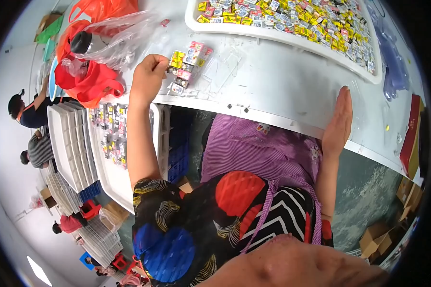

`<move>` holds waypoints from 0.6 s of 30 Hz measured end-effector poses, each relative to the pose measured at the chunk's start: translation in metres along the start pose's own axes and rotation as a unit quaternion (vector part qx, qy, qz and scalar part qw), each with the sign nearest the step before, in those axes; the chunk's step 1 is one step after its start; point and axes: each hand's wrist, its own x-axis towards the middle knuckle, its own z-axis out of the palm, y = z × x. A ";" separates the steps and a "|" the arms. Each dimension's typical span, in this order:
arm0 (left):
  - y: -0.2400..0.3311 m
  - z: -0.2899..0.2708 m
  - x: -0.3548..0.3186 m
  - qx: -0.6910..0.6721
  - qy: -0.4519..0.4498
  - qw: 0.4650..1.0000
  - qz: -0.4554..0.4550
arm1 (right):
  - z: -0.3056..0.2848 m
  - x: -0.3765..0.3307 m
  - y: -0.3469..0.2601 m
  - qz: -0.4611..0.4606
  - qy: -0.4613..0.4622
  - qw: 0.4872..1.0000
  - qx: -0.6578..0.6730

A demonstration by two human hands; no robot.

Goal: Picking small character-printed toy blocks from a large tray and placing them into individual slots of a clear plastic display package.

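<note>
My left hand (149, 76) is above the near edge of the white table (273, 81), its fingers curled into a fist. Whatever it may hold is hidden. Just right of it lies a cluster of tiny printed boxes (189, 62), yellow, pink, white and black. Clear plastic pieces (225, 67) lie beside the cluster. Further right, my right hand (340, 117) is held edge-on at the table edge, fingers stretched out straight and holding nothing visible. A white tray (273, 36) beyond the hands is filled with many similar little boxes.
Red bags (84, 81) and a clear plastic bag (134, 40) crowd the table's left. Below stands a white tray (115, 179) with packed boxes, beside stacked trays (72, 143). Purple plastic film (392, 71) lies at right. Cardboard boxes (376, 239) rest on the floor. Other people work at far left.
</note>
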 end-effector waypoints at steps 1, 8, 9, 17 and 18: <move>-0.007 -0.004 0.004 0.002 -0.003 1.000 -0.008 | 0.000 0.000 -0.002 0.006 -0.003 1.000 -0.012; -0.040 0.011 0.021 -0.006 -0.021 1.000 -0.014 | 0.003 0.000 0.004 -0.021 -0.028 0.997 -0.071; -0.044 0.012 0.022 0.025 -0.009 1.000 -0.010 | 0.006 0.000 0.005 -0.023 -0.032 0.996 -0.082; -0.040 0.020 0.029 0.132 0.075 0.980 0.129 | 0.000 -0.006 -0.048 -0.160 -0.052 0.981 -0.098; -0.035 0.016 0.026 0.171 0.091 0.968 0.161 | -0.003 -0.003 -0.073 -0.208 -0.072 0.973 -0.072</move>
